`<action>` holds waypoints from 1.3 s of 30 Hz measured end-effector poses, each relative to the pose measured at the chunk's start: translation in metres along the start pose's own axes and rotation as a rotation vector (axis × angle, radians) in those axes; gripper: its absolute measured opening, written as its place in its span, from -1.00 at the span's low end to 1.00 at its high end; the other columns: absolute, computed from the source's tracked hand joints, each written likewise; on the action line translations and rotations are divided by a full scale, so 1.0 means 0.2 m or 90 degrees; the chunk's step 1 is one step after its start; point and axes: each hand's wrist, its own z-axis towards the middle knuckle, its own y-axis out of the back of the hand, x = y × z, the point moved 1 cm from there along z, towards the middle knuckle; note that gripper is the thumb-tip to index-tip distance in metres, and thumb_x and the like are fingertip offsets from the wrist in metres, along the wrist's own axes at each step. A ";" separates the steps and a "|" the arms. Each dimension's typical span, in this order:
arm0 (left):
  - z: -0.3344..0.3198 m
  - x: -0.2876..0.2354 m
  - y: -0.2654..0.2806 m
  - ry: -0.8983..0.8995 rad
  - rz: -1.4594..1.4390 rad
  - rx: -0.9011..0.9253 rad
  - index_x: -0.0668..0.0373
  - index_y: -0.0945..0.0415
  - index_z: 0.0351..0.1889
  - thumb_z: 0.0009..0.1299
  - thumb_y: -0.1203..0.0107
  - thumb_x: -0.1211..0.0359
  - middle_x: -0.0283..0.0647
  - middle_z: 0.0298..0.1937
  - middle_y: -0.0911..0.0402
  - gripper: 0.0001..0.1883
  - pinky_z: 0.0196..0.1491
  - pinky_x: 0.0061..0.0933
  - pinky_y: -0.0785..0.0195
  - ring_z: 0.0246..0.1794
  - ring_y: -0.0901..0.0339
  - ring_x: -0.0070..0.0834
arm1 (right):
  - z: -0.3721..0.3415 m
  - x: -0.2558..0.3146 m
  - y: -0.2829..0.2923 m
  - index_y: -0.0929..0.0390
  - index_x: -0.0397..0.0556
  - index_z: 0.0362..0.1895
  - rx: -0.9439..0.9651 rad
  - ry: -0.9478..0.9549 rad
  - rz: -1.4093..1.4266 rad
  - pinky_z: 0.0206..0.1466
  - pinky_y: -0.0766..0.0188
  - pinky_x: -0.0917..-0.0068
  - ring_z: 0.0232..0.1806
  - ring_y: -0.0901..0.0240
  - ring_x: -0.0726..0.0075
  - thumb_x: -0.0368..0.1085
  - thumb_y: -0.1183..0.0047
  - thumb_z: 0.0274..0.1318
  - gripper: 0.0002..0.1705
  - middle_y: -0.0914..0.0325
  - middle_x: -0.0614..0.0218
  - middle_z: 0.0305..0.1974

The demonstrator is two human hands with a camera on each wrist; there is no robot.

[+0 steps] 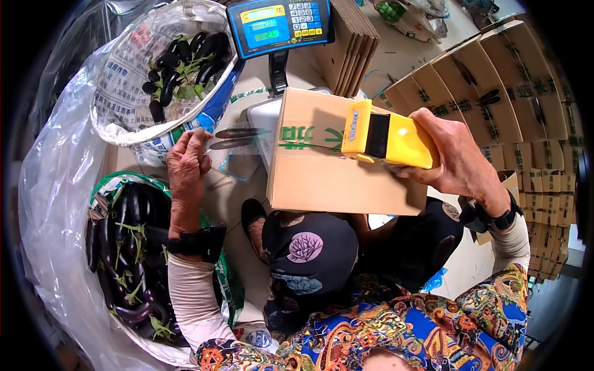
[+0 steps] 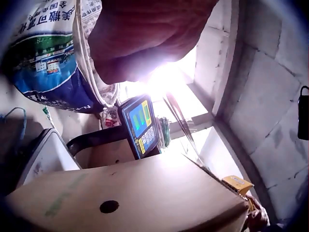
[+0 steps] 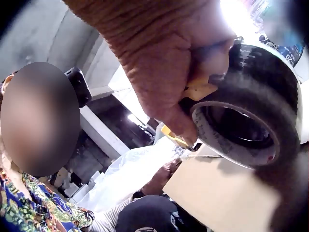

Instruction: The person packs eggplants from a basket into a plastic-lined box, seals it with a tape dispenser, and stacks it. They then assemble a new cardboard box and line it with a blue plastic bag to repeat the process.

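A cardboard box [image 1: 346,182] with green print lies across the scale in front of the knees. My right hand [image 1: 455,151] grips a yellow tape dispenser [image 1: 408,141] over the box's top right part; in the right wrist view the tape roll [image 3: 241,130] shows beside that hand [image 3: 159,63]. Clear tape [image 1: 247,137] with dark marks stretches left from the box. Its far end is at my left hand [image 1: 189,164], whose thumb and fingers pinch it. The left wrist view shows this hand [image 2: 149,38] above the box [image 2: 130,198].
A scale display [image 1: 278,28] stands behind the box, beside folded cardboard [image 1: 352,46]. Eggplants [image 1: 167,80] lie in a white sack at the upper left, more [image 1: 133,247] in a sack at the lower left. Stacked cartons [image 1: 495,93] stand at the right.
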 end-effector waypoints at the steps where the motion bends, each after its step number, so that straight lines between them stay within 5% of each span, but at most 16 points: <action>1: 0.00 0.01 -0.01 -0.004 0.003 -0.006 0.22 -0.54 -0.30 0.54 -0.03 0.30 -0.61 -0.63 -0.15 -0.79 -0.64 -0.70 0.19 -0.69 0.03 -0.86 | 0.00 0.00 0.00 -0.34 -0.11 -0.09 0.008 -0.010 0.002 -0.25 -0.43 0.28 -0.40 -0.48 -0.09 -0.13 -0.41 -0.33 -0.31 -0.47 0.05 -0.42; 7: -0.06 0.08 -0.08 -0.021 0.145 -0.031 0.19 -0.54 -0.29 0.56 0.01 0.30 -0.61 -0.65 -0.17 -0.78 -0.60 -0.70 0.17 -0.68 0.00 -0.86 | 0.03 0.03 0.02 -0.35 -0.11 -0.12 0.041 -0.041 -0.015 -0.23 -0.43 0.21 -0.35 -0.49 -0.12 -0.12 -0.40 -0.31 -0.34 -0.49 0.05 -0.39; 18: -0.06 0.22 -0.16 0.019 0.089 -0.035 0.25 -0.58 -0.29 0.52 -0.03 0.32 -0.59 -0.56 -0.29 -0.78 -0.57 -0.71 0.07 -0.60 -0.08 -0.84 | 0.04 0.04 0.02 -0.39 -0.12 -0.12 0.056 -0.088 0.029 -0.23 -0.47 0.24 -0.33 -0.55 -0.14 -0.10 -0.40 -0.21 -0.38 -0.53 0.05 -0.37; 24: -0.05 0.35 -0.19 -0.033 0.267 -0.066 0.34 -0.58 -0.29 0.46 -0.08 0.33 -0.35 -0.54 -0.50 -0.78 -0.43 -0.51 -0.28 -0.53 -0.32 -0.64 | 0.05 0.02 0.02 -0.38 -0.13 -0.13 0.058 -0.067 0.017 -0.26 -0.46 0.24 -0.35 -0.54 -0.13 -0.08 -0.40 -0.21 -0.38 -0.52 0.07 -0.39; 29: -0.09 0.40 -0.29 -0.131 0.358 -0.060 0.29 -0.56 -0.31 0.43 -0.08 0.31 0.01 -0.42 -0.62 -0.79 -0.29 -0.28 -0.42 -0.41 -0.60 -0.12 | 0.06 0.03 0.01 -0.38 -0.12 -0.13 0.051 -0.061 0.022 -0.27 -0.44 0.29 -0.40 -0.52 -0.05 -0.11 -0.40 -0.23 -0.39 -0.51 0.11 -0.40; 32: -0.10 0.46 -0.34 -0.217 0.430 -0.034 0.23 -0.54 -0.31 0.45 -0.03 0.29 0.06 -0.39 -0.59 -0.80 -0.30 -0.19 -0.43 -0.32 -0.56 0.07 | 0.05 0.03 0.01 -0.38 -0.11 -0.13 0.059 -0.084 0.023 -0.27 -0.44 0.33 -0.41 -0.53 0.02 -0.13 -0.40 -0.24 -0.39 -0.51 0.13 -0.39; 39: -0.08 0.49 -0.37 -0.191 0.408 0.056 0.27 -0.45 -0.21 0.49 0.02 0.32 0.04 -0.36 -0.62 -0.82 -0.27 -0.16 -0.42 -0.28 -0.59 0.07 | 0.07 0.06 0.01 -0.39 -0.12 -0.07 0.068 -0.106 0.011 -0.22 -0.45 0.39 -0.36 -0.55 0.10 -0.16 -0.40 -0.27 -0.35 -0.53 0.15 -0.35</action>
